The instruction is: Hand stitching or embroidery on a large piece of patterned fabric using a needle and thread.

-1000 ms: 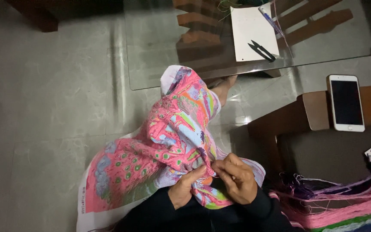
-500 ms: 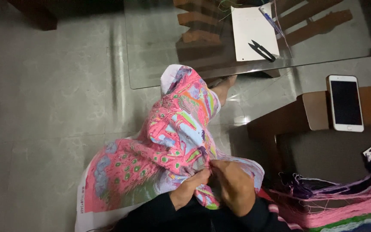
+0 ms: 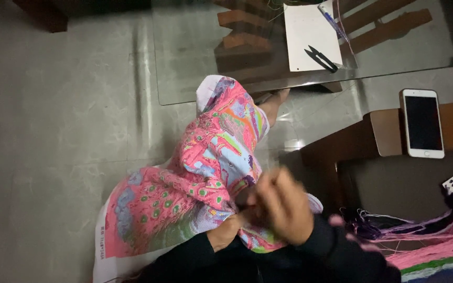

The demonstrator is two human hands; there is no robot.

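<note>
Grey floor under rumpled pink embroidered cloth, patterned green and blue.

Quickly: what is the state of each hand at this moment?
Left hand: closed, pinching the pink embroidered cloth.
Right hand: blurred, lifted above the cloth; whether it holds anything cannot be told.
</note>
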